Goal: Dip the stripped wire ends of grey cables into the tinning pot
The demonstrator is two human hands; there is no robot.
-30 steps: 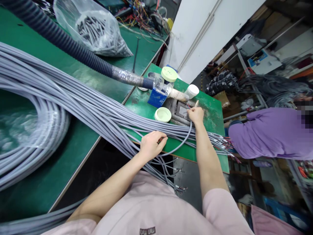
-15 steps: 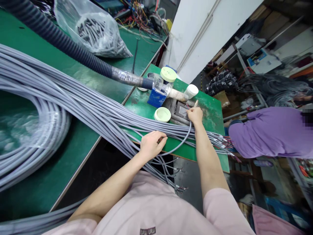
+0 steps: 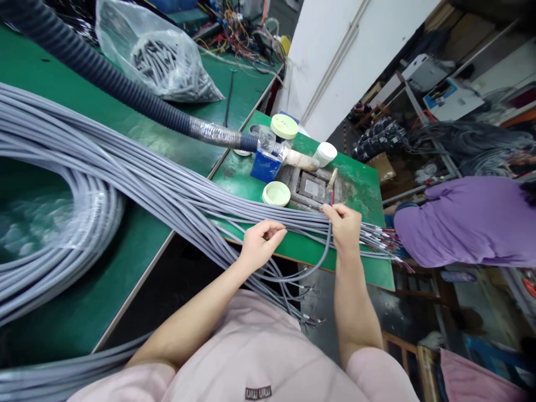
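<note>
A single grey cable (image 3: pixel 325 254) is pinched in my right hand (image 3: pixel 347 224), close to its end. Short coloured wires (image 3: pixel 332 196) stick out from that end, beyond my fingertips. My left hand (image 3: pixel 262 243) is over the front of the grey cable bundle (image 3: pixel 176 178), fingers curled and thumb tip against the index finger; whatever they hold, if anything, is too small to make out. Just past my right fingertips lies a stained metal block with a square grey recess (image 3: pixel 312 188). A light-handled brush-like tool (image 3: pixel 333 177) rests at its right side.
A dark corrugated hose (image 3: pixel 138 92) ends at a blue box (image 3: pixel 266 166) behind the bundle. Pale round tubs (image 3: pixel 276 194) and a white cup (image 3: pixel 326 153) surround the block. A clear bag of cable pieces (image 3: pixel 167 61) is at back left. A person in purple (image 3: pixel 464 223) is at right.
My right hand has drawn back from the metal block toward me and slightly right, bringing the cable end off the recess. My left hand has stayed nearly in place.
</note>
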